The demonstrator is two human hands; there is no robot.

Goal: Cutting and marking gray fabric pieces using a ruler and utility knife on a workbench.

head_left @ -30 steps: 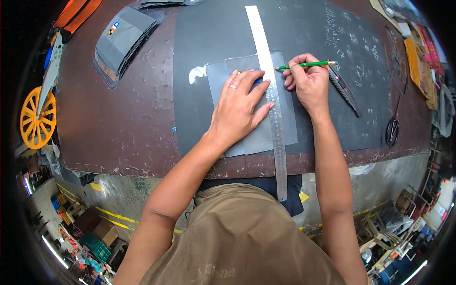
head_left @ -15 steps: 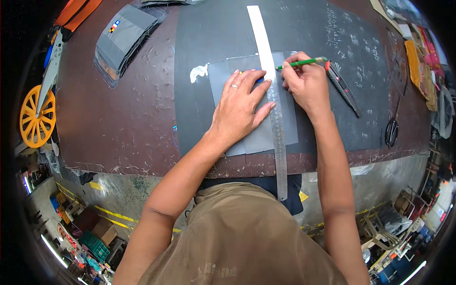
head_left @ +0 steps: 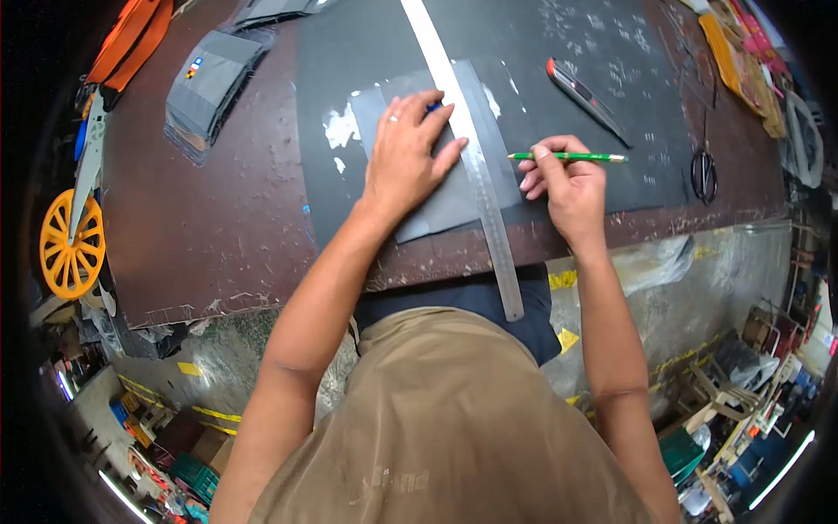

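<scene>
Left hand (head_left: 408, 157) is pressing flat, fingers spread, on a grey sheet (head_left: 441, 205) and the metal ruler (head_left: 471, 166) crossing it. Right hand (head_left: 566, 185) is gripping a green pencil (head_left: 567, 157) just beside the ruler, lifted off; the sheet looks uncut, with the knife (head_left: 587, 98) lying apart.

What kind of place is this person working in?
Probably a craft or fabrication workshop. A scuffed workbench carries a long steel ruler, a utility knife and scissors, the right hand holds a green pencil, and crates and clutter crowd the floor.
</scene>
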